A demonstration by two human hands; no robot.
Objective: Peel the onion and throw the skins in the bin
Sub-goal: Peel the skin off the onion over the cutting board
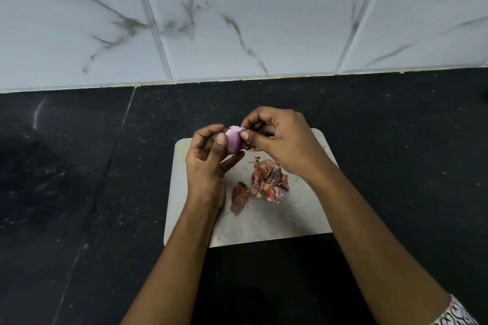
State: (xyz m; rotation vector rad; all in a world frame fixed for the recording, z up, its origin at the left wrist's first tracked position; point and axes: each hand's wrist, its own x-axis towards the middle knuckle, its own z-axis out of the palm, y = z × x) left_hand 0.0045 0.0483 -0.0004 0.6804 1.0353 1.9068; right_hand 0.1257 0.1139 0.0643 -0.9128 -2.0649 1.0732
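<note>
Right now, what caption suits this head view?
Left hand holds the onion, right hand peels it; skins lie on the board.

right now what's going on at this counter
A person is peeling a small onion over a board on a dark counter. The left hand holds the onion while the right hand pinches at its side to strip skin. Most of it looks bare and purple. Loose skins lie on the board; no bin is in view.

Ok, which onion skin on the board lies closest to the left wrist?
The lone dark brown skin, lying by itself on the left; the crumpled pinkish pile lies further right.
</note>
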